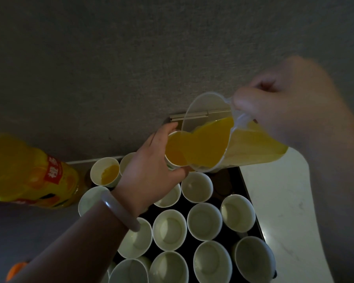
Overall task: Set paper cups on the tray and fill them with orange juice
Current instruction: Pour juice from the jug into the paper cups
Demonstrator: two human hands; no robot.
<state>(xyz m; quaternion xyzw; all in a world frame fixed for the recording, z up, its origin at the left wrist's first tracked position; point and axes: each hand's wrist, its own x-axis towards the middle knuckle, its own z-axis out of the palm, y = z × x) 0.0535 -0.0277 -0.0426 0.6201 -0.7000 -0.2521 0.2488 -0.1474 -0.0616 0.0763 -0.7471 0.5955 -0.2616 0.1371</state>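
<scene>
The left hand [149,170] curls around a paper cup [173,152], holding it above the far end of the dark tray [223,184]. The right hand [284,111] grips the handle of a clear pitcher [253,148], which is tilted so its spout meets the cup's rim, orange juice at the lip. Empty cups [170,229] crowd the tray below. A partly filled cup [105,172] stands at its far left corner, near a juice bottle [29,172].

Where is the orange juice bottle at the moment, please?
In the head view, the orange juice bottle sits at the far left, just left of the partly filled cup on the tray.
</scene>
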